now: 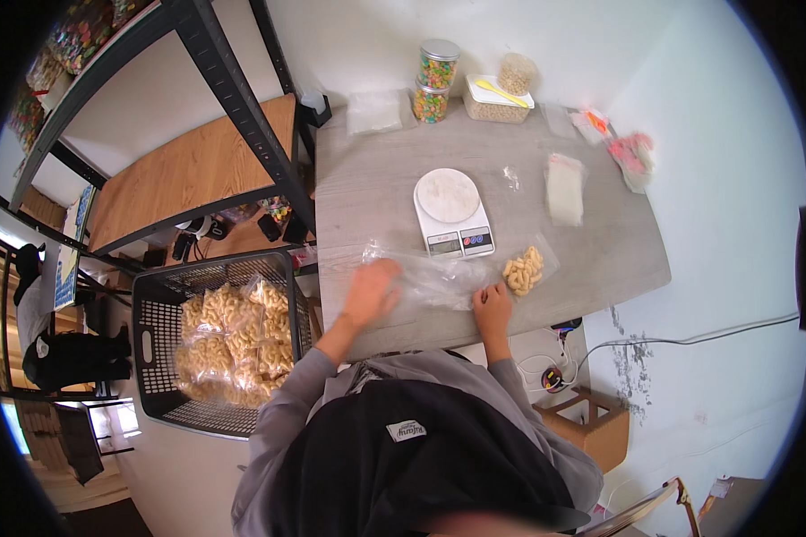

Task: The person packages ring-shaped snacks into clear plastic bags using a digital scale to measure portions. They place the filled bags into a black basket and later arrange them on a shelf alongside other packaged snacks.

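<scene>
A clear plastic bag point(436, 278) lies crumpled across the front of the table between my hands. My left hand point(373, 292) is over its left end, blurred, so whether the fingers grip the film does not show. At the bag's right end, my right hand point(492, 309) has its fingers curled onto the film. Just beyond that hand rests a small clear bag of curly puffed snacks point(524, 272). Behind the clear plastic bag stands a white digital kitchen scale point(449, 194) with a bare round platform; its display is too small to read.
A black plastic crate point(221, 265) of bagged snacks stands left of the table point(376, 188). Candy jars point(436, 67), a lidded container point(490, 111) with a yellow spoon, and a pack of clear bags point(565, 191) sit farther back. Shelving point(188, 168) rises at left; a person point(54, 322) is beyond.
</scene>
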`<state>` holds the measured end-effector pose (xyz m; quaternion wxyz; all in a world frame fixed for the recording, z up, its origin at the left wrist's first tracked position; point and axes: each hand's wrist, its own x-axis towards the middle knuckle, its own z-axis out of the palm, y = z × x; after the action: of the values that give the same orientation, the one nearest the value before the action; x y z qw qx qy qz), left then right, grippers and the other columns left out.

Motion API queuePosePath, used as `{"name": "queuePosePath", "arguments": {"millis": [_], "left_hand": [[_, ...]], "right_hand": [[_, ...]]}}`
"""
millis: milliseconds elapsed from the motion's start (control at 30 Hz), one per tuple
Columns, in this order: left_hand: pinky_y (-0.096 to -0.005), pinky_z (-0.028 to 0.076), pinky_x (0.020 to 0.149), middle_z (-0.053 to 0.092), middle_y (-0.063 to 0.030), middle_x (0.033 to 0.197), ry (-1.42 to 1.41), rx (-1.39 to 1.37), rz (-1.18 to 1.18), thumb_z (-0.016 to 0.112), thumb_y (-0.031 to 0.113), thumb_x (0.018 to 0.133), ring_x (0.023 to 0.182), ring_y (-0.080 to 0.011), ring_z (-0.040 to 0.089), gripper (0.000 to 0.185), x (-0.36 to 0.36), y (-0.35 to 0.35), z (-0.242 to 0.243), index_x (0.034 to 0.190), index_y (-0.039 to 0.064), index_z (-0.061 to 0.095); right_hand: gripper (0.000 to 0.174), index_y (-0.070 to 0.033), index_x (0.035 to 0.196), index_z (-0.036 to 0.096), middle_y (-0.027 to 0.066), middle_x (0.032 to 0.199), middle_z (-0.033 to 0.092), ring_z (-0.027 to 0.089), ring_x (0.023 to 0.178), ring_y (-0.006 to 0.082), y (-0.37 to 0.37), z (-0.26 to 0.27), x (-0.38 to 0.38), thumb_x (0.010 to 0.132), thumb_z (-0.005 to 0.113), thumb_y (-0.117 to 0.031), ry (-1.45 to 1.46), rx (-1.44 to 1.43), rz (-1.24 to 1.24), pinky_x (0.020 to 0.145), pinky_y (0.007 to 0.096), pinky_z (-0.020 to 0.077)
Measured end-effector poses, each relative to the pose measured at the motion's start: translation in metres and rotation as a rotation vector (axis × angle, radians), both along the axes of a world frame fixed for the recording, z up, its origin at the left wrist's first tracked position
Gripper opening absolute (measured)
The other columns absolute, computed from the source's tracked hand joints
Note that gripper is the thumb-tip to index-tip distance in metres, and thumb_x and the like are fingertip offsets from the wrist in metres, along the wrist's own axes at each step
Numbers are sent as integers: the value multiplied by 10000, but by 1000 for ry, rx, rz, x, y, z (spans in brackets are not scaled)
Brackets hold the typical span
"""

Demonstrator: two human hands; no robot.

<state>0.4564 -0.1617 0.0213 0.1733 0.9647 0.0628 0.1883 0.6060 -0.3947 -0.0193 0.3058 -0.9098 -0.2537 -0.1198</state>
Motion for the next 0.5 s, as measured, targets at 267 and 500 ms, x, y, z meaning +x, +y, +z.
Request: {"name": "queuePosePath", "arguments": {"millis": [267,500], "left_hand": [[-613,80,1013,91,-162,1460,342,86,-79,562,643,668,1321,-435,37,854,36,-48,-15,1381,282,263],[-622,63,1008,77,-180,1458,349,85,-64,533,755,580,1321,-444,20,956,36,-51,-22,1378,301,266]], "right_hand": [[403,-97,1099,519,227,1207,409,391,1109,401,11,19,-8,733,616,-234,-159,-33,101,868,508,330],[597,-171,1337,372,229,1432,123,72,1304,465,48,22,-13,814,516,-419,-67,-303,221,985,640,108]]}}
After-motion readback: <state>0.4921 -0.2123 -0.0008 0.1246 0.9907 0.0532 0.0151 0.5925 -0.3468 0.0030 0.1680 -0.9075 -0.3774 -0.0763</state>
